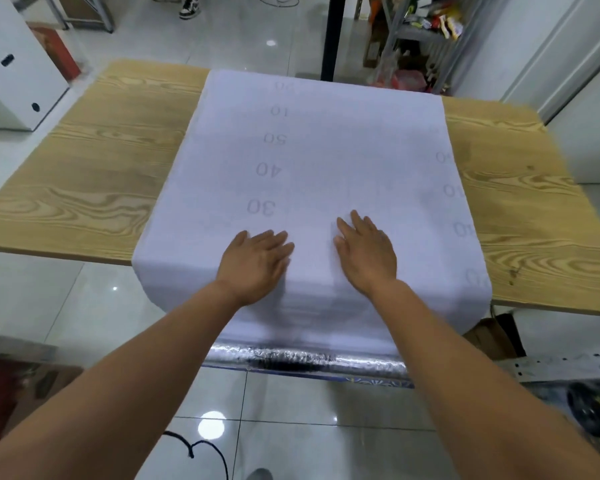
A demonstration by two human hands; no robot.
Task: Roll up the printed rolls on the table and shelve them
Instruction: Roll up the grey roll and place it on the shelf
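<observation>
White printed sheet (pixel 309 161) | on wooden table (pixel 84 168) | left hand (pixel 257 265), right hand (pixel 368 254) pressing flat

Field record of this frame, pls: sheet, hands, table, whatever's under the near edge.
sheet: white printed sheet, unrolled across wooden table, near end draped over the edge
print: grey numbers 30, 40, 50, 10 up the middle
left hand: flat, palm down on sheet
right hand: flat, palm down on sheet
below edge: silver roll, crinkled foil surface

Under the fingers (pixel 274 241), sheet (pixel 326 150): matt white, paper-like, faint grey print. Either side of the fingers, table (pixel 84 174): pale wood, bold grain, matt. Behind the fingers, roll (pixel 326 359): crinkled silver foil, shiny. Floor (pixel 291 403): glossy tiles.
</observation>
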